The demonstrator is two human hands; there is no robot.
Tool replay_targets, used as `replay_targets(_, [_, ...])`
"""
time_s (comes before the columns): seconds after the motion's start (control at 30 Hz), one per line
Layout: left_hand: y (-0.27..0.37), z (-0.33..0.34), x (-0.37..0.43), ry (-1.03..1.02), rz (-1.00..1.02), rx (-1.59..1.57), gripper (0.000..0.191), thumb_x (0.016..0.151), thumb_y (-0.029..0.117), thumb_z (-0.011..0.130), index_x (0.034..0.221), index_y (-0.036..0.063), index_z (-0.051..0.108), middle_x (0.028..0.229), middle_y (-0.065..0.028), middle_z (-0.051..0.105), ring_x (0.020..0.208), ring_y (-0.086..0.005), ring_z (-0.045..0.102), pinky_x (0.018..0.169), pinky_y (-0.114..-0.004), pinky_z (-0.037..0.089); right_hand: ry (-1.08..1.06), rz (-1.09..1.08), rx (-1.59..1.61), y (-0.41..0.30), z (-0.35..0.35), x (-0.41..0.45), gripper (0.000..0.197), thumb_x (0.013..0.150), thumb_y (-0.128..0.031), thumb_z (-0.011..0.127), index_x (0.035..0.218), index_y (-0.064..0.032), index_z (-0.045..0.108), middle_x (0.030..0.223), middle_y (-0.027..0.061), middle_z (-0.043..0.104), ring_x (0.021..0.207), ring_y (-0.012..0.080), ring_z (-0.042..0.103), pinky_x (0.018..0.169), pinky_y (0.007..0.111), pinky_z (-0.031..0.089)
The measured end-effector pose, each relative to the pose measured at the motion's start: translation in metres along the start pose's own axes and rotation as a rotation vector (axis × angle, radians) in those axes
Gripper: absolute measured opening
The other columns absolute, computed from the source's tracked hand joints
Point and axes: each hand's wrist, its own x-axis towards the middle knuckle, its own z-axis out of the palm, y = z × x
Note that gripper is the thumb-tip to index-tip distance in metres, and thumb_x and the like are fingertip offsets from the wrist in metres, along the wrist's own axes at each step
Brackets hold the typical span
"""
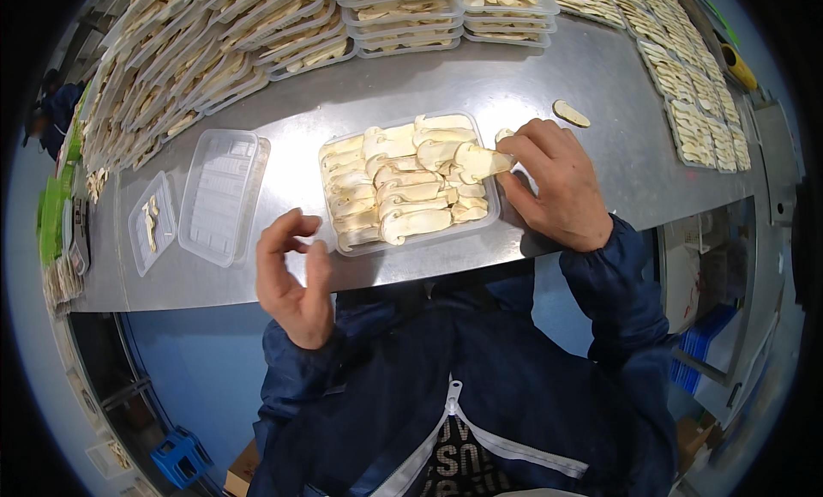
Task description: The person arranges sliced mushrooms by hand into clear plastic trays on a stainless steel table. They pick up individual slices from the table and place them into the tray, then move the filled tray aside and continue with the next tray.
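Note:
A clear plastic tray (494,207) lies before me on the steel table, lined with overlapping rows of pale mushroom slices (411,195). My right hand (556,182) pinches the stem of one mushroom slice (474,161) between thumb and fingers, over the tray's right end. Another small piece (504,134) shows by its fingertips. Beside the tray's lower left corner, my left hand (296,278) is raised with thumb and fingers apart, holding nothing. A single loose slice (571,113) rests on the table beyond my right hand.
Empty clear trays (218,195) lie at left, near a small tray (153,223) with mushroom scraps. Tall stacks of filled trays (218,53) line the back left. More filled trays (697,104) spread along the right. The steel table's front edge (398,283) runs close to my body.

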Motion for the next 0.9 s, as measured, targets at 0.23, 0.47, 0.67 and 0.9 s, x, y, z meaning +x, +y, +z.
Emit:
replay_targets(0.23, [-0.049,-0.024,-0.009,0.149,0.074,0.278,0.025,0.096,0.004,0.056,0.119,0.0000,0.063,0.110,-0.0117,0.068,0.102,-0.0196,0.061,0.086,-0.030,0.044,-0.070,-0.068,0.016,-0.005,0.018,0.011,0.020,0.076,-0.004,0.067,0.094,-0.0033,0.058,0.088,0.0096,0.053,0.081,0.0264,0.054,0.070,0.038,0.041])
replay_targets(0.47, [-0.056,-0.018,-0.009,0.139,0.001,0.217,0.022,0.097,0.005,0.056,0.117,-0.0008,0.064,0.109,-0.0112,0.068,0.099,-0.0180,0.061,0.086,-0.030,0.046,-0.072,-0.080,0.018,-0.005,0.025,0.010,0.020,0.076,-0.004,0.067,0.094,-0.0027,0.058,0.089,0.0103,0.052,0.082,0.0261,0.054,0.071,0.039,0.042])
replay_targets(0.67, [-0.057,-0.019,-0.010,0.139,-0.017,0.196,0.022,0.098,0.006,0.057,0.118,-0.0005,0.064,0.107,-0.0111,0.068,0.098,-0.0178,0.061,0.089,-0.030,0.046,-0.087,-0.083,-0.005,-0.006,0.026,0.012,0.019,0.076,-0.005,0.066,0.093,-0.0022,0.058,0.088,0.0105,0.053,0.082,0.0261,0.054,0.071,0.039,0.042])
replay_targets(0.9, [-0.056,-0.018,-0.010,0.130,-0.038,0.159,0.023,0.099,0.003,0.055,0.119,-0.0018,0.063,0.109,-0.0125,0.067,0.099,-0.0185,0.061,0.091,-0.031,0.048,-0.072,-0.060,-0.031,-0.007,0.028,0.012,0.023,0.074,-0.003,0.066,0.095,-0.0019,0.058,0.088,0.0115,0.053,0.082,0.0274,0.054,0.071,0.039,0.042])
